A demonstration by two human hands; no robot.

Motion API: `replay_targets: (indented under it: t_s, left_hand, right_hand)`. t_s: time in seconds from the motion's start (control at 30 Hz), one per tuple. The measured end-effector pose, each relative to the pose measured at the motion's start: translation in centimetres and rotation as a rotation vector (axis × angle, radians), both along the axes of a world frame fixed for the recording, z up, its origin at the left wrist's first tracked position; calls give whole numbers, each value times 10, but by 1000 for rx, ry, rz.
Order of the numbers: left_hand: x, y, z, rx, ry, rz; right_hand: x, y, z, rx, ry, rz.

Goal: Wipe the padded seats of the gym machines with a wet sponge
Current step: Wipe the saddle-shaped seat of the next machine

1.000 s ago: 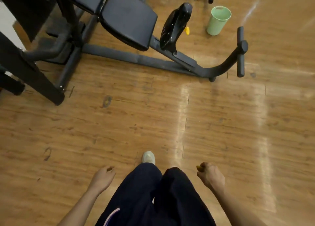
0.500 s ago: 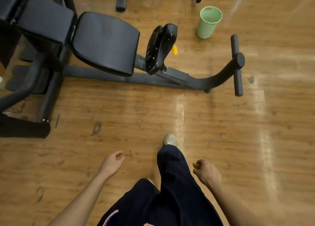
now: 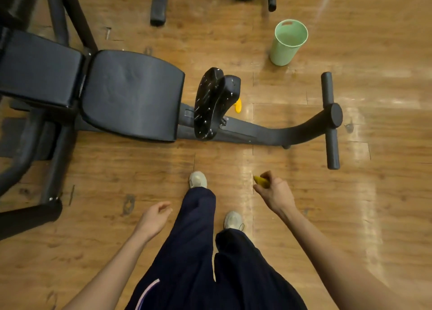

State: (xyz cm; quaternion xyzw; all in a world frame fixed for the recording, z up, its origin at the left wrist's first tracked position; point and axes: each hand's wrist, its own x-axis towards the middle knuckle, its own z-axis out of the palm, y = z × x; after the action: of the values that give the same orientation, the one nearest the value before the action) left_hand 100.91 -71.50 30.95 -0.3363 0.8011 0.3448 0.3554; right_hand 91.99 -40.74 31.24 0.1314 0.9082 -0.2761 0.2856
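A black padded seat (image 3: 133,94) of a gym bench lies ahead on the left, with a second black pad (image 3: 39,73) joined to it at the far left. A small upright black pad (image 3: 214,102) stands just right of the seat. My right hand (image 3: 274,192) grips a yellow sponge (image 3: 260,180), low over the floor in front of the bench frame. My left hand (image 3: 154,218) hangs beside my leg with loosely curled fingers and holds nothing. Both hands are apart from the seat.
A light green bucket (image 3: 288,43) stands on the wooden floor behind the bench. A small yellow object (image 3: 238,105) lies on the floor behind the upright pad. The bench's black frame ends in a crossbar (image 3: 330,120) at right. Other machine legs (image 3: 159,3) stand farther back.
I have stepped closer to the bench, which now sits lower and larger in view. My right hand with the sponge has risen forward; my left hand swung slightly ahead.
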Motion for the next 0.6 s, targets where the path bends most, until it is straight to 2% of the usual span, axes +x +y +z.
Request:
replay_targets:
  t_s: [0.17,0.37,0.6]
  left_hand:
    - [-101,-6,2,107,92,-105]
    - [-202,-11,-2,160,192,-259]
    - [-278,3,-22,237,289,-229]
  right_hand:
    - [-55,-35,3,-179,64,-199]
    - [-112,-79,4,-303,181,-370]
    - [-172,-98,-11,-394,267,-464]
